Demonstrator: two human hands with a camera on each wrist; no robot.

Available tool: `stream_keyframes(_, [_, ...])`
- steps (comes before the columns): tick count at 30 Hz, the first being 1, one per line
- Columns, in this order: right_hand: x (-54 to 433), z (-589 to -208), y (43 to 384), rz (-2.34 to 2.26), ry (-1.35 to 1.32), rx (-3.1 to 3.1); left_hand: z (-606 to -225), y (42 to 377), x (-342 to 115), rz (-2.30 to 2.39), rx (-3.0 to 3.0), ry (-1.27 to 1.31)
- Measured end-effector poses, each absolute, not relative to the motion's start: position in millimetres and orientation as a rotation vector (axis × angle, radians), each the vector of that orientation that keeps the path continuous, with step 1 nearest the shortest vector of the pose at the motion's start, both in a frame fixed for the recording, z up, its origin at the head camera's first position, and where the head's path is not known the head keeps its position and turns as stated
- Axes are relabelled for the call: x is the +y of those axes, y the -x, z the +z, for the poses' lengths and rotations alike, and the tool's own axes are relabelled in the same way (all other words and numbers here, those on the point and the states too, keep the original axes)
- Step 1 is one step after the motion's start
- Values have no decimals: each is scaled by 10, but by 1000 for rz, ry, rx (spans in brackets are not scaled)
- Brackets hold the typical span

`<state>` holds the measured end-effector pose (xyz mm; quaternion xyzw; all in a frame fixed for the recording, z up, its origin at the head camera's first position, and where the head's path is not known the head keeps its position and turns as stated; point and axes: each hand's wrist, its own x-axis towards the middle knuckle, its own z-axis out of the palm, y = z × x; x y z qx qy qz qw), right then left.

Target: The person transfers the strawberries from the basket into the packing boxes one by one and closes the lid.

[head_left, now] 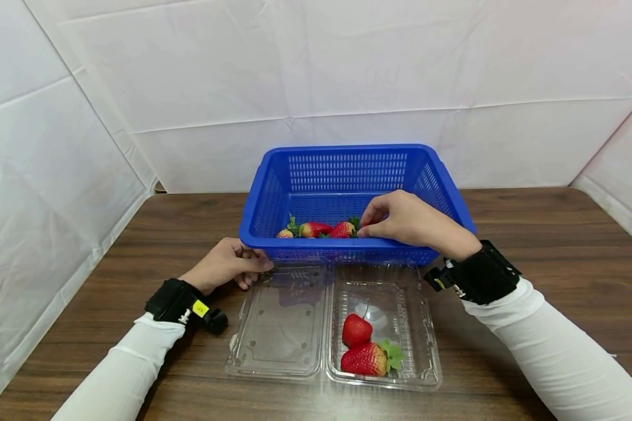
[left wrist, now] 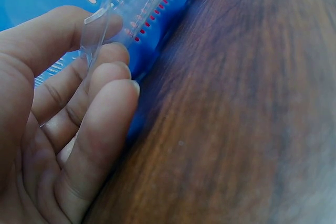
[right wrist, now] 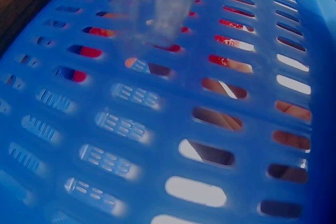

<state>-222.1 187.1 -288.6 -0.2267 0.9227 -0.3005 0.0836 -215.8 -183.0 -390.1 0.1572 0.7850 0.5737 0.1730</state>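
Observation:
My left hand (head_left: 232, 264) pinches the upper left corner of a clear plastic clamshell's lid (head_left: 287, 327) between thumb and fingers, just in front of the blue basket (head_left: 347, 242). The left wrist view shows the thin plastic edge (left wrist: 97, 35) between them. Over the basket's front rim reaches my right hand (head_left: 405, 219), its thumb and fingers curled at the leafy end of a strawberry (head_left: 342, 230). Through the basket's slots, the right wrist view shows parts of its fingers (right wrist: 293, 140). The clamshell's tray (head_left: 379, 298) holds two strawberries, a leafy one (head_left: 366, 359) and a rounder one (head_left: 356, 330).
More strawberries (head_left: 315, 229) lie inside the basket, left of my right hand. The clamshell lies unfolded on the brown wooden table (head_left: 526, 280), close against the basket's front. White sheeting (head_left: 347, 70) hangs behind the table and along both sides.

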Motion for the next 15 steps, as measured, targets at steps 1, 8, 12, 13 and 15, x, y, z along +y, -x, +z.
stream_keyframes(1, [1871,-2886,2221,-890,673,2760,-3898,2158,-1829,1626,2225,-445])
stream_keyframes(8, [1866,-2887,2213,-833,656,2805,-3876,2152,-1818,1627,2222,-433])
stream_keyframes(12, [1861,-2891,2213,-826,670,2814,-3881,2146,-1820,1630,2218,-428])
stream_keyframes(13, [1858,-2891,2213,-826,668,2818,-3883,2146,-1822,1631,2218,-428])
stream_keyframes(15, [1856,-2889,2211,-830,665,2826,-3887,2145,-1826,1634,2216,-430])
